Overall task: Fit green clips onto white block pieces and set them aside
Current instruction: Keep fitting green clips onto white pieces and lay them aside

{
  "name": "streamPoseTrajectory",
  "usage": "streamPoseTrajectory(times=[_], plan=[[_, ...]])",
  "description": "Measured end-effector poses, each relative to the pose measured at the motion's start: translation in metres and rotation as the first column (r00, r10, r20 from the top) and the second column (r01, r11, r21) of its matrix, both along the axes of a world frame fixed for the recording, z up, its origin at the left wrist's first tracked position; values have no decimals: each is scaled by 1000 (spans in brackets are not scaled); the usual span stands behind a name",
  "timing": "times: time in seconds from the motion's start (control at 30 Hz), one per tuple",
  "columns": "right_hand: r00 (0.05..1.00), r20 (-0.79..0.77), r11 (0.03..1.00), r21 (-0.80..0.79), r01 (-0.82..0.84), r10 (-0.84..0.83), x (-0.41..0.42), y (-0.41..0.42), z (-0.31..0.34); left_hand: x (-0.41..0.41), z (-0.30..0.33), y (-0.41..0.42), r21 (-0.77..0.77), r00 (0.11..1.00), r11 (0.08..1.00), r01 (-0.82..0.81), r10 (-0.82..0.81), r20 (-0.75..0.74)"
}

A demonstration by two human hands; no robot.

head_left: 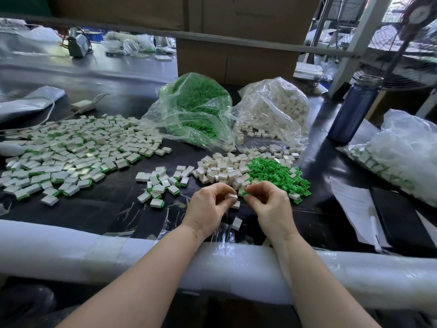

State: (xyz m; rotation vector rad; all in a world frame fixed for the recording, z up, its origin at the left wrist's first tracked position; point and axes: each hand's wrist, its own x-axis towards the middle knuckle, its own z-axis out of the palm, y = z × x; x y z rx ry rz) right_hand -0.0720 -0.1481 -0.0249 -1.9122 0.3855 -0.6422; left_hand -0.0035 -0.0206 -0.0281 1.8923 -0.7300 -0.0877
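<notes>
The left hand (208,204) pinches a white block piece (231,197) just above the black table (94,209), while the right hand (267,202) pinches a green clip (243,192) just beside it. Loose white blocks (224,169) and loose green clips (276,171) lie heaped just beyond the hands. Finished pieces (71,152) are spread across the table's left side.

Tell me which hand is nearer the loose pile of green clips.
Right. The right hand sits at the near edge of the loose pile of green clips; the left hand is farther left, beside it.
</notes>
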Motion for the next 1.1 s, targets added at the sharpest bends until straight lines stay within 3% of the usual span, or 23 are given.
streamPoseTrajectory(times=[0.17,0.43,1.1], plan=[[1000,10,999,52,-18,18,0,1,0,0,-1,-1,39,999,998,41,-40,-27],[991,29,986,104,-132,129,-3,4,4,2,0,2,-82,962,990,116,-133,-240],[988,-7,983,100,-152,153,-2,5,3,6,-4,0,-65,973,996,64,-77,-219]])
